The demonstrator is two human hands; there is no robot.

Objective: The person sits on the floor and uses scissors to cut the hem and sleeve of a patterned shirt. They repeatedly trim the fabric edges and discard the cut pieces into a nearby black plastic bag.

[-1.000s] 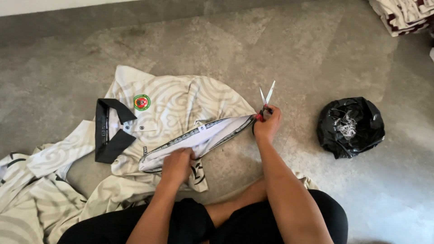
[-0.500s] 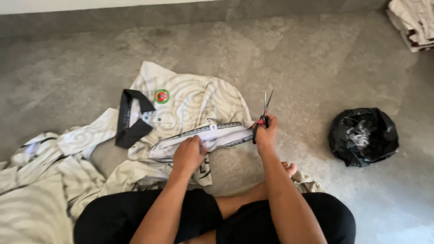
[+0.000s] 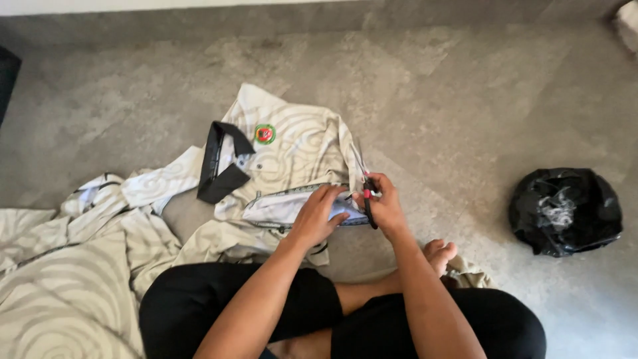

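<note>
I see a grey floor (image 3: 465, 100). On it: a pale shirt (image 3: 292, 159) at centre, more cloth (image 3: 60, 279) lower left, a black bag (image 3: 565, 211) at right.

the scissors (image 3: 366, 199) are mostly hidden inside the right hand (image 3: 383, 207): only a red bit of handle shows by the thumb, and the thin blades above the fingers are too blurred to tell whether they are parted. under the left hand's (image 3: 318, 216) fingers, the shirt (image 3: 292, 156) edge is covered. the loose patterned cloth (image 3: 60, 292) runs off the left and bottom edges. the person's legs are cut off below.
</note>
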